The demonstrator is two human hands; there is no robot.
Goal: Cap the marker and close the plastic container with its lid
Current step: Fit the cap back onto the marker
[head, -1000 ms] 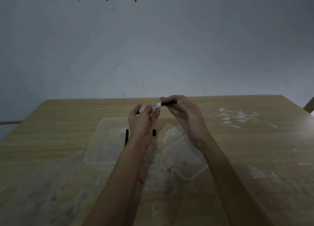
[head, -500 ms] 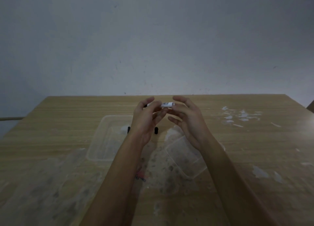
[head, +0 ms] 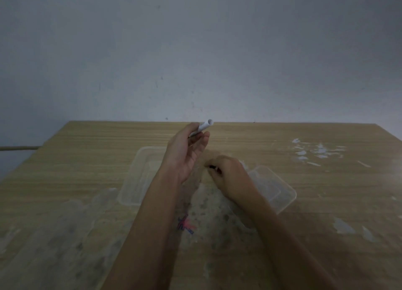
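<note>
My left hand (head: 185,152) is raised above the table and holds a white marker (head: 205,126), whose far end points up and away from me. Lower and to the right, my right hand (head: 230,176) rests on the table, its fingertips pinched on a small black cap (head: 213,167). A clear plastic container (head: 134,181) lies on the table left of my left forearm, which partly covers it. A second clear plastic piece (head: 280,191) lies to the right, behind my right hand. I cannot tell which of the two is the lid.
The wooden table (head: 65,170) has white scuffs at the far right (head: 315,152) and a worn grey patch near me. A small red and blue mark (head: 185,224) sits between my forearms. A grey wall stands behind the table's far edge.
My right hand left the marker and dropped to the table, closing on the small black cap. My left hand kept the marker and tilted its end upward.
</note>
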